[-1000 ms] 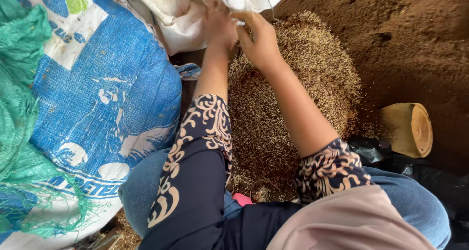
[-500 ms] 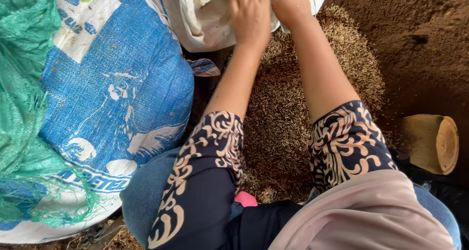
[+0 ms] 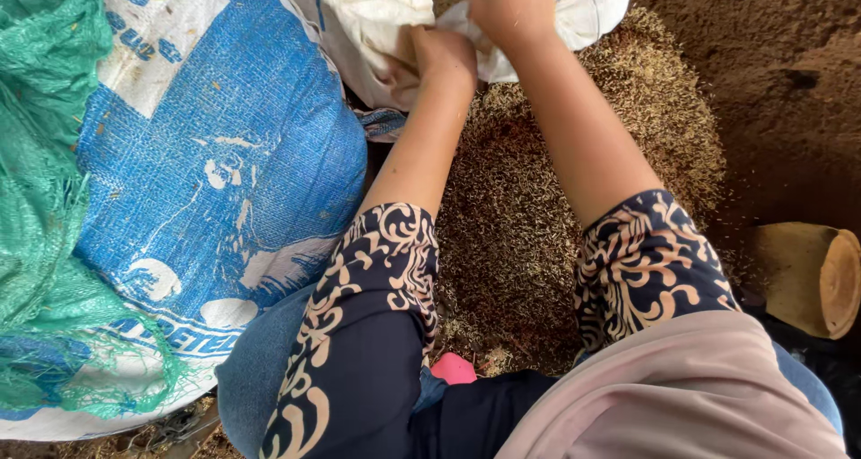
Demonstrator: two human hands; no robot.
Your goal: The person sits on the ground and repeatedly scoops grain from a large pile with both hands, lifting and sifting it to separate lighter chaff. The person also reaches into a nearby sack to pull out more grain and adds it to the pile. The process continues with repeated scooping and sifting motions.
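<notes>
While both arms reach to the far side, the left hand (image 3: 441,57) is bunched on a fold of the white sack (image 3: 377,19), and the right hand (image 3: 509,6) is closed on the same cloth just to its right. The sack lies at the far edge of a grain pile (image 3: 538,208). A blue woven sack (image 3: 206,181) sits left, with green netting (image 3: 45,199) over it; a wooden tub (image 3: 812,279) lies at the right.
</notes>
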